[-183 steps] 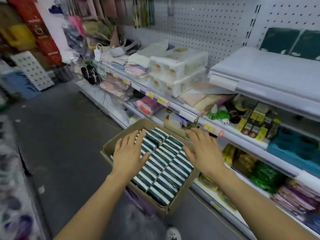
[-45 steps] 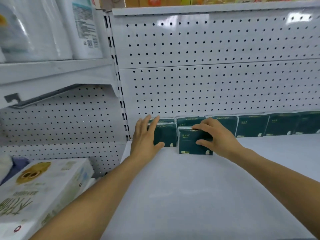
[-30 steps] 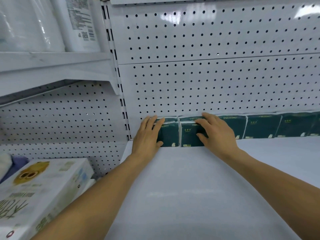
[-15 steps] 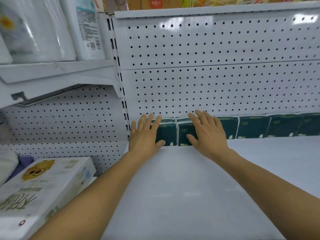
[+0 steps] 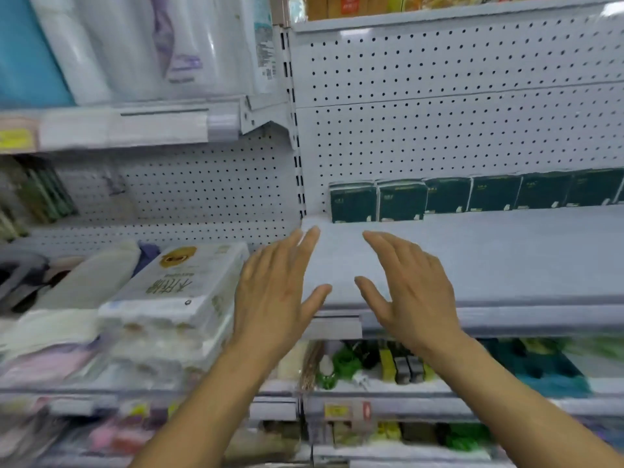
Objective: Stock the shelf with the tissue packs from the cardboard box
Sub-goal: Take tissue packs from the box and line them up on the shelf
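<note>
The shelf [image 5: 506,258] is smooth, matt pale-grey painted metal, and the pegboard [image 5: 456,130] rising behind it has the same finish, punched with small holes. Along the shelf's back edge, the dark green tissue packs [image 5: 401,201] wear slightly glossy plastic film; left of the shelf, the bulk tissue bundle [image 5: 179,282] is wrapped in clear shiny plastic.

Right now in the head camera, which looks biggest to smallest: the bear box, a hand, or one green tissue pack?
1. Bear box, though nearer.
2. Left hand and right hand look alike.
3. Green tissue pack, though farthest back.
</note>
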A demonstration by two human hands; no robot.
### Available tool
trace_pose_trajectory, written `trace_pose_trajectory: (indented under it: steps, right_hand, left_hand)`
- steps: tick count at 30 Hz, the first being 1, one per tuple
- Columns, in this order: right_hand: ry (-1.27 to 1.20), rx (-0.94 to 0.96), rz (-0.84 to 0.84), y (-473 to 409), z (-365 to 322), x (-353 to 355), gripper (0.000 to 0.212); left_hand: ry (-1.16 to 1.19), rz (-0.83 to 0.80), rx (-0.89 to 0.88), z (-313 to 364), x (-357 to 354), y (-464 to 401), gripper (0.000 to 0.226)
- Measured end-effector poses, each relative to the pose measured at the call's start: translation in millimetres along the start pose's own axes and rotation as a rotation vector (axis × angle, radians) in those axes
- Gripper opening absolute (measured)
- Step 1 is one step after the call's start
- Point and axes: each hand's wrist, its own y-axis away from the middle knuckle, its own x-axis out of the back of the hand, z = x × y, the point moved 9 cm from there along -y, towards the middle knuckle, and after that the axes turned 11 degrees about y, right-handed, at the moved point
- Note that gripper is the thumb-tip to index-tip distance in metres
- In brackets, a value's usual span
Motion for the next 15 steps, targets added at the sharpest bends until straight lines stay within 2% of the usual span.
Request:
trace_pose_trajectory:
  steps: [8,15]
  right_hand:
    - [-0.080,0.073,-0.112,105,-104,23,0.055]
    - [-0.128,0.179,-0.338,198,-175,-12,0.049]
  left_hand:
    - [-0.026,-0.163,0.067,-33,50,151,0.072]
    - [-0.018,-0.387,0.313,-85,53,285,0.074]
